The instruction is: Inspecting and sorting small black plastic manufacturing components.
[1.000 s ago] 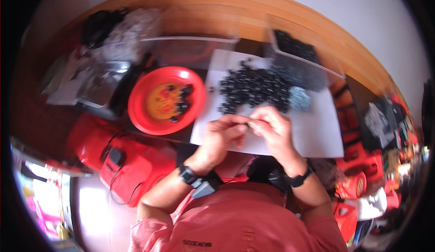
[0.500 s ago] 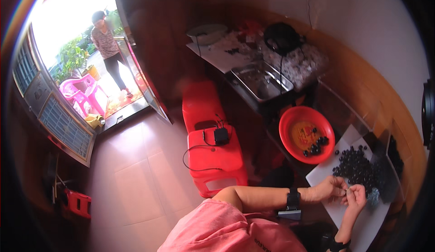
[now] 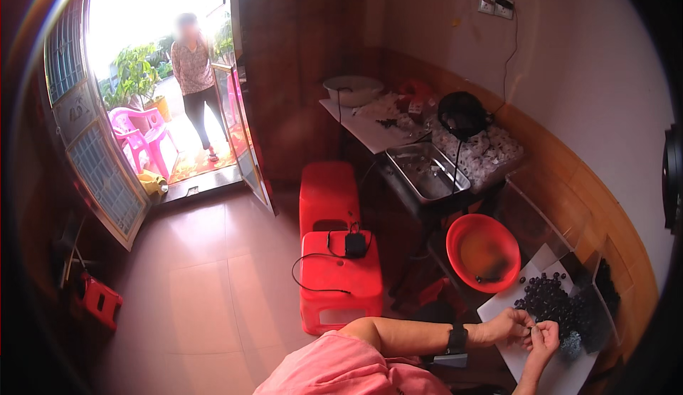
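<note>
At the lower right my left hand [image 3: 511,326] and my right hand [image 3: 543,341] meet over a white board [image 3: 504,308]. Both hands are closed, fingertips pinched together; whatever lies between them is too small to make out. Just beyond the fingers spreads a pile of small, round, dark beads [image 3: 546,293]. A bluish, glittery cluster [image 3: 571,344] rests beside my right hand. Farther off, a red basin [image 3: 455,254] holds a few dark bits near its front rim, though they are blurred.
A transparent panel [image 3: 544,214] stands behind the board. On a table beyond are a metal tray [image 3: 430,173], a round black object [image 3: 461,114], whitish pieces [image 3: 484,152] and a pale bowl [image 3: 353,91]. Red stools [image 3: 340,274] carry a black adapter [image 3: 355,246]. A person [image 3: 193,75] stands at the open doorway.
The view has tilted up, so the room sits lower and a wall socket shows. My hands stay pinched together over the board. The person in the doorway appears more upright.
</note>
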Tool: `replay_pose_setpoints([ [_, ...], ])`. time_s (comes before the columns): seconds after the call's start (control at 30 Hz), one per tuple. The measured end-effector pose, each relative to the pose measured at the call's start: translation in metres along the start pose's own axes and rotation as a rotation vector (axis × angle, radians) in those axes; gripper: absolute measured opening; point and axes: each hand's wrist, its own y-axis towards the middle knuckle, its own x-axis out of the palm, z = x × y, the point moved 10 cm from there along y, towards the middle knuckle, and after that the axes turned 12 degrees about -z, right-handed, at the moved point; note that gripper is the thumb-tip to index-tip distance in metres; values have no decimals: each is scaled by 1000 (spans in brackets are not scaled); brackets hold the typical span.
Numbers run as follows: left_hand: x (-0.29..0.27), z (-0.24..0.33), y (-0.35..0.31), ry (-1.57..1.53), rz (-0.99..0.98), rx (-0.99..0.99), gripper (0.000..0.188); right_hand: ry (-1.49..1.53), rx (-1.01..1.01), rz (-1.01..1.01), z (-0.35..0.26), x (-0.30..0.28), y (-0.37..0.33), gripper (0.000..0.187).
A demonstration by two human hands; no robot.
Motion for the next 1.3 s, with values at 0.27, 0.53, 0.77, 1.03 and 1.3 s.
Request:
replay_pose_setpoints([
  [0.27, -7, 17, -11, -95, 63, -98, 21, 223, -55, 32, -26, 6, 0, 12],
  [0.53, -12, 11, -8, -182, 14, -112, 22, -11, -36, -6, -40, 4, -3, 6],
  [0.77, -5, 8, -9, -206, 10, -146, 20, -121, -63, -12, -50, 4, -6, 6],
  [1.03, 0, 16, -13, -143, 83, -198, 18, -221, -150, -1, -52, 1, -9, 7],
  [1.3, -5, 14, -14, -85, 87, -152, 21, -417, -307, -33, -71, 8, -12, 10],
])
